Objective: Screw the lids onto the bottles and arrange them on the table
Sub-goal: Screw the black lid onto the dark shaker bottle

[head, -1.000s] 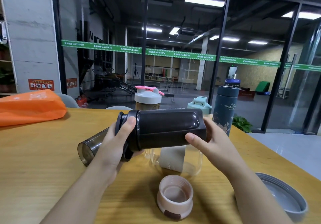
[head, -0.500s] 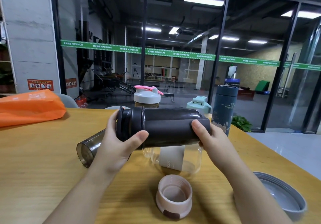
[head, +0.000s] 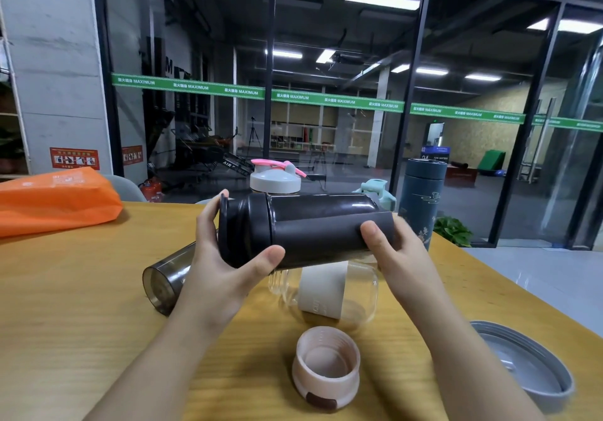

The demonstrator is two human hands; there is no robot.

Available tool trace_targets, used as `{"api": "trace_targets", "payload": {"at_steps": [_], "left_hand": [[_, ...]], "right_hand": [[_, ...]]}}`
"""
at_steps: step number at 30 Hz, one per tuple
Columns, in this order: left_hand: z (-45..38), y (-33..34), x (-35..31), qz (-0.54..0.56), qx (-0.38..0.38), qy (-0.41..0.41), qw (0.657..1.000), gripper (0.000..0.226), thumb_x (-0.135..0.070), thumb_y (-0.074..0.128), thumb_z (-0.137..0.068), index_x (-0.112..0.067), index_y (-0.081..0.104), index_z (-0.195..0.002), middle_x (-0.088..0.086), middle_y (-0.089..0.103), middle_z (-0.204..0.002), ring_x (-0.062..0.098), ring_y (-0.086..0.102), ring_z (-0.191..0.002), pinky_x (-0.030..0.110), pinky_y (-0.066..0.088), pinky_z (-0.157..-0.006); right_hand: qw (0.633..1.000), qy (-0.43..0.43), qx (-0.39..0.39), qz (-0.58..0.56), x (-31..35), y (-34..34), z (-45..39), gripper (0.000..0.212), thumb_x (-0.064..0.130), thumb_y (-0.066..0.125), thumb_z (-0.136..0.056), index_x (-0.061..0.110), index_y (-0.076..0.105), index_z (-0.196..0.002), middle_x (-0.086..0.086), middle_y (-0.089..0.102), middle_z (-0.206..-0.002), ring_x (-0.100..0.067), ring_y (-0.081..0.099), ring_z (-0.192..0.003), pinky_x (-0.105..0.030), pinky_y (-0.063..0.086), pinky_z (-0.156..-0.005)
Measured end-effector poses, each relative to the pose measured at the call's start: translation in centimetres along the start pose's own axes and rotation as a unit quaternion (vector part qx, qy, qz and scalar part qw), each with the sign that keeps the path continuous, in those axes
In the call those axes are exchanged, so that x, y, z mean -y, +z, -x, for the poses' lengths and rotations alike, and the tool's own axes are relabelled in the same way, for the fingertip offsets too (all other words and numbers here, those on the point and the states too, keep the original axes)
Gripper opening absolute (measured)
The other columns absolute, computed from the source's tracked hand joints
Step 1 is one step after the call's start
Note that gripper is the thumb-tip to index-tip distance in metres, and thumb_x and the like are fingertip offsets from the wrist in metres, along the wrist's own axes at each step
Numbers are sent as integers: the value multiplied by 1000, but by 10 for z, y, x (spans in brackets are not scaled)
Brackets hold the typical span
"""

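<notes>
I hold a dark bottle (head: 323, 231) sideways above the wooden table (head: 81, 306). My left hand (head: 225, 267) grips its black lid (head: 243, 229) at the left end, thumb underneath. My right hand (head: 394, 251) grips the bottle's base end. Below it a clear glass bottle (head: 329, 293) with a beige sleeve lies on its side, without a lid. A pink lid (head: 326, 371) sits upside down near the front edge. A smoky transparent bottle (head: 169, 277) lies on its side, partly hidden behind my left wrist.
At the back stand a bottle with a white and pink lid (head: 275, 180), a mint-lidded bottle (head: 378, 192) and a dark blue flask (head: 422, 205). A grey round lid (head: 522, 365) lies at the right edge. An orange bag (head: 55, 202) sits far left.
My left hand has turned on the lid, the thumb sweeping from on top to underneath. The bottle has shifted slightly up and right; my right thumb now lies on its front.
</notes>
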State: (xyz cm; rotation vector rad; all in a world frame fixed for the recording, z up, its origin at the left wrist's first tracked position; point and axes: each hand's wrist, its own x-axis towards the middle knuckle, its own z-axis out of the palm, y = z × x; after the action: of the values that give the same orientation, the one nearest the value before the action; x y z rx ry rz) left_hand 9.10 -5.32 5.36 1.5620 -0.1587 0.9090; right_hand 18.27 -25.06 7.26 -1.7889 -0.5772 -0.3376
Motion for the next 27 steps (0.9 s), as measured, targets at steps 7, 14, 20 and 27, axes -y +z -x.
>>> {"api": "trace_targets", "payload": {"at_steps": [7,14,20,27], "left_hand": [[3,12,-4,-11,-7,-27,1000,89,-32,75,-57,-38,24,-130,-24,49,-116,-30,50,-86,-5,39,-68],[6,18,-9,23,5,-42,999,90,-28,75,-58,-38,25,-132,-23,52,-115,-26,55,-89,-2,42,-68],[9,17,-4,-11,33,-54,998,99,-34,88,-55,-64,25,-125,-20,55,-121,-12,59,-102,21,50,-83],[7,15,-3,-23,33,-140,989,100,-85,56,-56,-44,25,-142,-17,53,-133,4,51,-122,37,42,-104]], "right_hand": [[946,-245,-53,205,-9,0,-4,98,69,63,-59,50,16,-142,19,21,-147,-5,12,-140,-36,14,-114],[880,-313,-60,353,-3,4,-1,97,43,82,-62,36,27,-142,5,39,-149,-19,13,-144,-44,-12,-113],[885,-292,-48,360,-5,8,0,94,36,83,-64,39,27,-140,6,37,-149,-17,19,-142,-51,-8,-114],[910,-220,-138,324,-13,3,-6,85,29,86,-60,29,43,-134,3,51,-136,-21,41,-129,-51,19,-113]]}}
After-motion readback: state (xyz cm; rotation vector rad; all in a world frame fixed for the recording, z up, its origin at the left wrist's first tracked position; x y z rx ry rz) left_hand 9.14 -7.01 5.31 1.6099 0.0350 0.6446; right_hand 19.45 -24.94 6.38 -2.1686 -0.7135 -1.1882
